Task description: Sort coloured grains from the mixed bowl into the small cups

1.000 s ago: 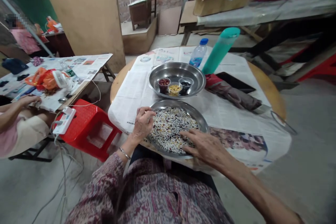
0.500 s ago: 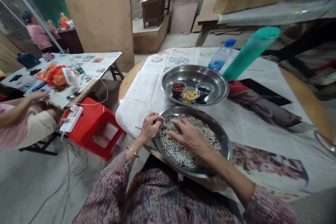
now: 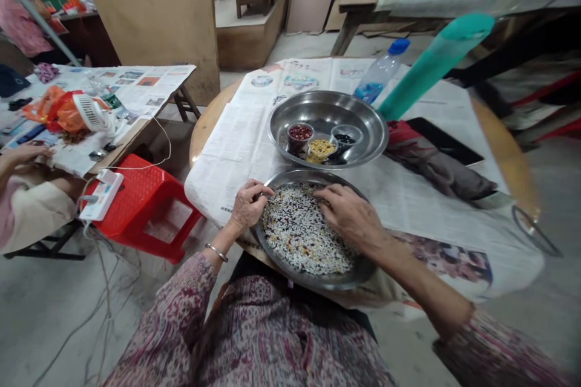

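Note:
In front of me a steel basin (image 3: 290,275) holds a bed of mixed grains (image 3: 304,224), mostly white with black, red and yellow ones. My left hand (image 3: 249,202) is closed on its left rim, thumb and fingers pinching the edge. My right hand (image 3: 351,214) is over the right part of the grains, fingers bent together with the tips down at them; whatever is between them is hidden. Behind stands a second steel basin (image 3: 276,127) with three clear cups: dark red beans (image 3: 300,134), yellow kernels (image 3: 321,148) and black beans (image 3: 345,138).
Newspaper (image 3: 236,133) covers the round table. A blue-capped bottle (image 3: 379,75), a green tube (image 3: 436,66) and a folded umbrella (image 3: 436,163) lie or stand around the basins. At left are a red stool (image 3: 136,205) with a power strip (image 3: 102,196), and another person's hand (image 3: 31,151).
My right hand has moved right across the grains, its spread fingers drawing together. My left hand stays at the rim. The whole view has shifted, things appearing higher and further left.

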`<state>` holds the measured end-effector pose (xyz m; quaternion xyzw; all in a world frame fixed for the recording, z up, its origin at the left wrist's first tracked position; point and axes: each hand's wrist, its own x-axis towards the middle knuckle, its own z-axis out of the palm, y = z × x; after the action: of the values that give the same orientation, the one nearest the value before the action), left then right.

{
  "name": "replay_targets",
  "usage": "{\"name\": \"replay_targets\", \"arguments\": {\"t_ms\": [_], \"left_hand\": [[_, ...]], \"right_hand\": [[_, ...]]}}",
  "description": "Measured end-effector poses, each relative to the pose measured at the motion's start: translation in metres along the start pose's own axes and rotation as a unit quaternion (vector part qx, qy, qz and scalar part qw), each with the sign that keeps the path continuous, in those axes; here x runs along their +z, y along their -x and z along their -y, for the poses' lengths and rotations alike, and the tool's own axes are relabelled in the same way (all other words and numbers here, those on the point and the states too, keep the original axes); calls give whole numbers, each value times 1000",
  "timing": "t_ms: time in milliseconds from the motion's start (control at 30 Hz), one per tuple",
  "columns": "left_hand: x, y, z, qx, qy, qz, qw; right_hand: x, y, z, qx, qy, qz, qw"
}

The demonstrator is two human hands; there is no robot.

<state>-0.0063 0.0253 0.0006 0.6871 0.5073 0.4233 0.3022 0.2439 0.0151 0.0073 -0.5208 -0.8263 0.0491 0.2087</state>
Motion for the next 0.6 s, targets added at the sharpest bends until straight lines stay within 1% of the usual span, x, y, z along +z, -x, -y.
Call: {"name": "replay_targets", "arguments": {"t_ms": [67,133,200,267,367,433,500,600], "left_hand": [[0,-1,0,-1,-3,0,1000],[-1,-1,0,1,-5,-3,1000],[-1,-1,1,7,-3,-4,1000],[-2,-1,0,14,1,-4,1000],[-3,-2,-1,16,0,-4,1000],[-3,-2,-1,14,-3,-6,1000],[-3,-2,-2,11,-2,-5,1000],[-3,-2,-2,8,1,-3,1000]], "right_hand": [[4,-9,1,26,27,-23,999],[8,-14,12,19,22,-13,999],[8,-14,26,-24,-12,25,999],[4,-8,39,-68,-53,84,993],[-10,9,52,-94,-99,155,978],[-21,23,58,-101,-116,175,973],[-28,34,61,-123,-112,184,969],[-28,39,61,-166,-78,192,964]]}}
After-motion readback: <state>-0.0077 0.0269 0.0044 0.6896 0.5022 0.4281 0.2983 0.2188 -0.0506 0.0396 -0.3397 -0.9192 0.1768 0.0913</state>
